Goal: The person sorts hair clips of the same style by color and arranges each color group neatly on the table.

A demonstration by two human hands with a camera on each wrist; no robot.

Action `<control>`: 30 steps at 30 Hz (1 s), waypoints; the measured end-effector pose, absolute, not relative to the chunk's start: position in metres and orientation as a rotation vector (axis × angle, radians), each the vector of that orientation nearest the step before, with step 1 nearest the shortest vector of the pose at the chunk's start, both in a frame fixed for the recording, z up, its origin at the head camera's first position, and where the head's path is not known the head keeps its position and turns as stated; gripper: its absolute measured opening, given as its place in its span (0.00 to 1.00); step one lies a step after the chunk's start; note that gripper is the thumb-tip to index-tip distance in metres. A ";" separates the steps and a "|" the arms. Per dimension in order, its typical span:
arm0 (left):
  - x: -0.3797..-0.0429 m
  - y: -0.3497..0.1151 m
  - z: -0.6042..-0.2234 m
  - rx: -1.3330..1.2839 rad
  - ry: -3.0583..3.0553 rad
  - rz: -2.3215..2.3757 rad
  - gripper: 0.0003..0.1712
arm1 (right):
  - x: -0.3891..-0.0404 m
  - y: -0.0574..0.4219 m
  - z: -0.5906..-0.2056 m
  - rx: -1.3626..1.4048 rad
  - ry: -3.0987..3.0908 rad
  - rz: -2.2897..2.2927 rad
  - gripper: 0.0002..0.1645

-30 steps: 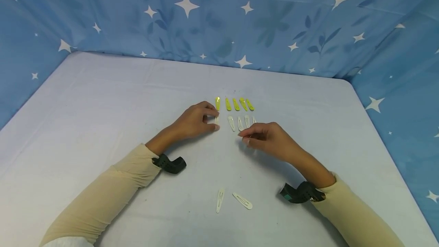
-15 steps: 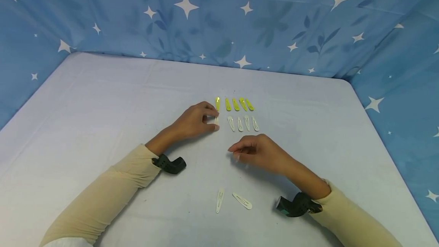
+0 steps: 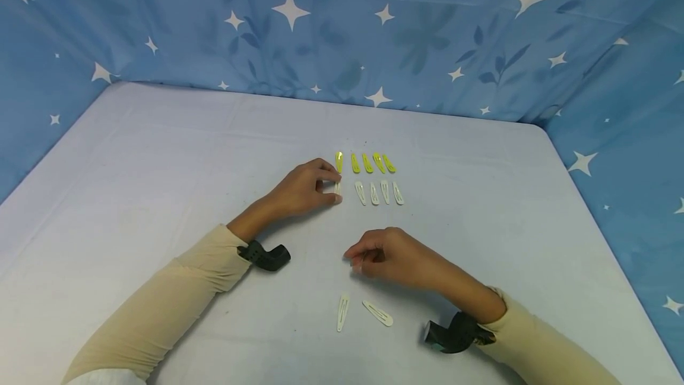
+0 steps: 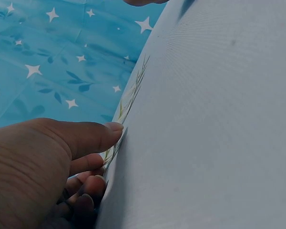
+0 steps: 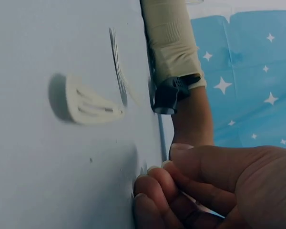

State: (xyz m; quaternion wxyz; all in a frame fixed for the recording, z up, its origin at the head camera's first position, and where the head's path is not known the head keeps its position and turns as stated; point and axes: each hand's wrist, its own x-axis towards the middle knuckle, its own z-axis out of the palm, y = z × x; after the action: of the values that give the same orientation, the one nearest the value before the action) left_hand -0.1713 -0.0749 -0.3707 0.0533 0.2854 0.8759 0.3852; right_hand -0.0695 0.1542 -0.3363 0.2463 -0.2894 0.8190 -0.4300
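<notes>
My left hand [image 3: 306, 188] rests at the left end of the white row, its thumb and a finger at the two ends of a white snap hair clip [image 3: 337, 188]. In the left wrist view the thumb [image 4: 93, 137] is low at the table, close to clips seen edge-on. Nearer me, my right hand [image 3: 398, 257] hovers above the cloth with loosely bent fingers and nothing visible between them. Just below it lie two loose white clips, a left one [image 3: 342, 312] and a slanted right one [image 3: 377, 314]. The right wrist view shows a blurred white clip [image 5: 88, 106] before the fingers.
Several yellow hair clips [image 3: 367, 163] form a row farther back. Several white clips [image 3: 374, 193] lie side by side in front of them. A white cloth covers the table [image 3: 160, 153], and a blue starry curtain [image 3: 342, 34] hangs behind and at the sides.
My right hand has drawn back from the white row toward me and slightly left, uncovering the row's right end. The left hand and the clips stay where they were.
</notes>
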 end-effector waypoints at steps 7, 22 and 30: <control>-0.171 -0.075 -0.371 0.873 2.663 1.178 0.22 | -0.061 0.147 -0.338 -0.854 2.304 -1.112 0.10; -0.170 -0.075 -0.371 0.868 2.671 1.158 0.22 | -0.047 0.138 -0.338 -0.890 2.355 -1.011 0.09; -0.171 -0.076 -0.370 0.877 2.666 1.167 0.22 | -0.044 0.137 -0.337 -0.933 2.352 -0.997 0.11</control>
State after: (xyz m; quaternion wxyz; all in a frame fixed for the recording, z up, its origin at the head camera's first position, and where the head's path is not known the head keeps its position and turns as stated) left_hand -0.1707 -0.0764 -0.3703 0.0513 0.2883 0.8759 0.3834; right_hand -0.0436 0.1366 -0.3373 0.2093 -0.3353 0.8457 -0.3585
